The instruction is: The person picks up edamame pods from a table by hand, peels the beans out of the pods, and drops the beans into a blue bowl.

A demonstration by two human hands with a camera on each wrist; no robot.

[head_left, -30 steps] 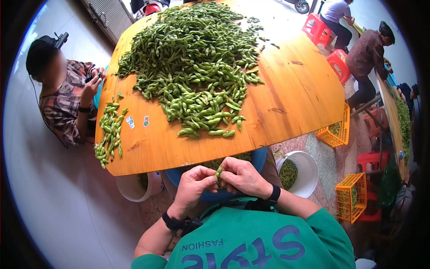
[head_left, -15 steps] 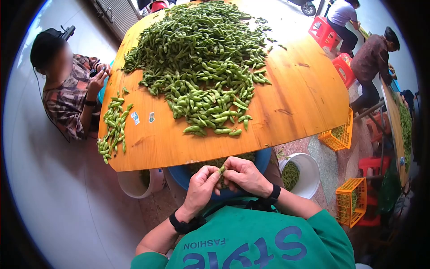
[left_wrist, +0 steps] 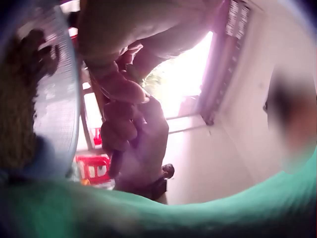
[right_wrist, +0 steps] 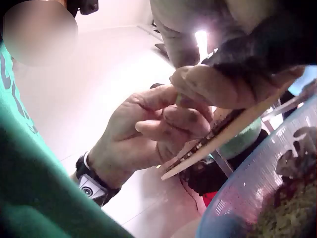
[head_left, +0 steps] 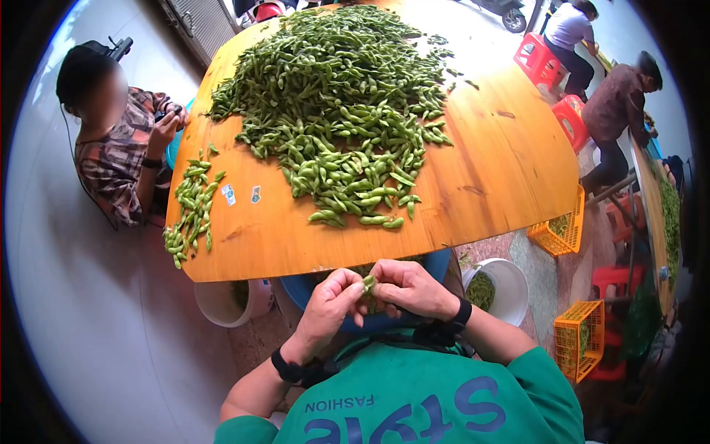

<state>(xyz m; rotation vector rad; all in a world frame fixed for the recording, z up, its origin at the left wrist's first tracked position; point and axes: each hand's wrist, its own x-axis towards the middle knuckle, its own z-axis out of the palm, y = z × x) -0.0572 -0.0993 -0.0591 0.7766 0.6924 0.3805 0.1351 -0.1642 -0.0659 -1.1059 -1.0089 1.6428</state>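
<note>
Both hands meet just beyond the table's near edge in the head view, above a blue basin (head_left: 296, 290). A green pod (head_left: 367, 283) is between them. The left hand (head_left: 331, 305) pinches it with thumb and forefinger. The right hand (head_left: 414, 288) pinches its other side. In the right wrist view a bit of the pod (right_wrist: 184, 100) shows between the fingertips of the left hand (right_wrist: 143, 126) and the right hand (right_wrist: 218, 87). The left wrist view shows the left hand (left_wrist: 124, 39) and right hand (left_wrist: 138, 139) touching, the pod mostly covered by fingers.
A large heap of green pods (head_left: 340, 81) covers the middle of the wooden table (head_left: 510, 155); a smaller group (head_left: 194, 203) lies at its left edge. White buckets (head_left: 510, 285) stand below, yellow crates (head_left: 579, 340) at right. A person (head_left: 111, 148) sits at left; two others are at upper right.
The hands stay together at the pod, with small finger movements. The head view has shifted slightly, so the table and heap appear a little further right.
</note>
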